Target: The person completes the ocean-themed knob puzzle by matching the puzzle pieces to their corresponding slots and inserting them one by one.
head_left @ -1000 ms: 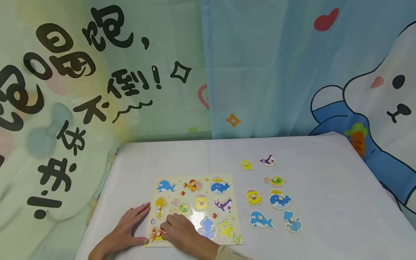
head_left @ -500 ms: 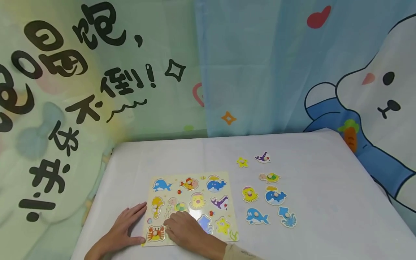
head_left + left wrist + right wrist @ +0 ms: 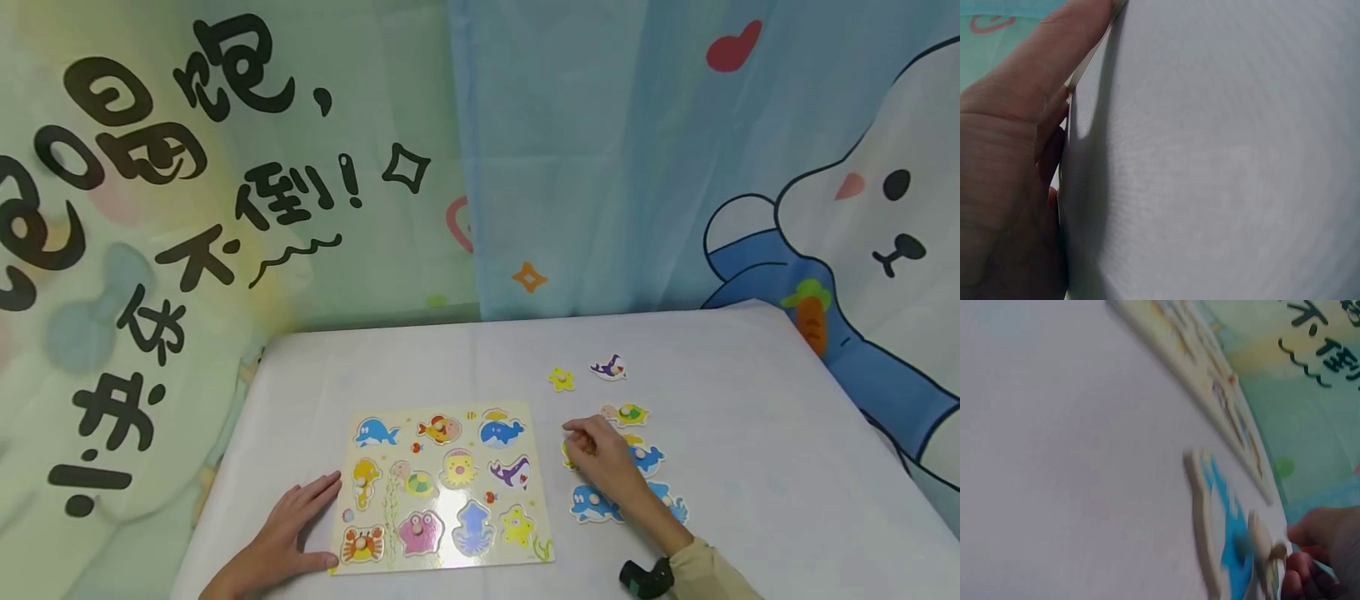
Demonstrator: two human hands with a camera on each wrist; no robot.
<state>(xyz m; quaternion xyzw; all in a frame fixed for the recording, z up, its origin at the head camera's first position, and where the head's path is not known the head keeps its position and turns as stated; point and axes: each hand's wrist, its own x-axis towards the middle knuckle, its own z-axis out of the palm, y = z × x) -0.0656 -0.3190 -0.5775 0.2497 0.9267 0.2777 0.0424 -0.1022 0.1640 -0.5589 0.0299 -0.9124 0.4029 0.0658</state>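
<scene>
My left hand lies with fingers straight along the left edge of a cream peg puzzle board. The left wrist view shows this hand at the left beside white cloth. Knobbed pieces sit in the board: an orange crab, a pink piece, a yellow seahorse and a fish. My right hand hovers over a yellow octopus piece, mostly hidden beneath it. In the blurred right wrist view, fingers are beside a piece's knob, apparently not gripping it.
Around the right hand lie a blue dolphin piece, a blue squid, a blue whale, a turtle, a purple whale and a starfish. A white cloth covers the table. Printed curtains stand behind.
My right hand has left the pink piece on the board and moved right to the loose octopus piece. The pink piece is now uncovered. My left hand stays at the board's edge.
</scene>
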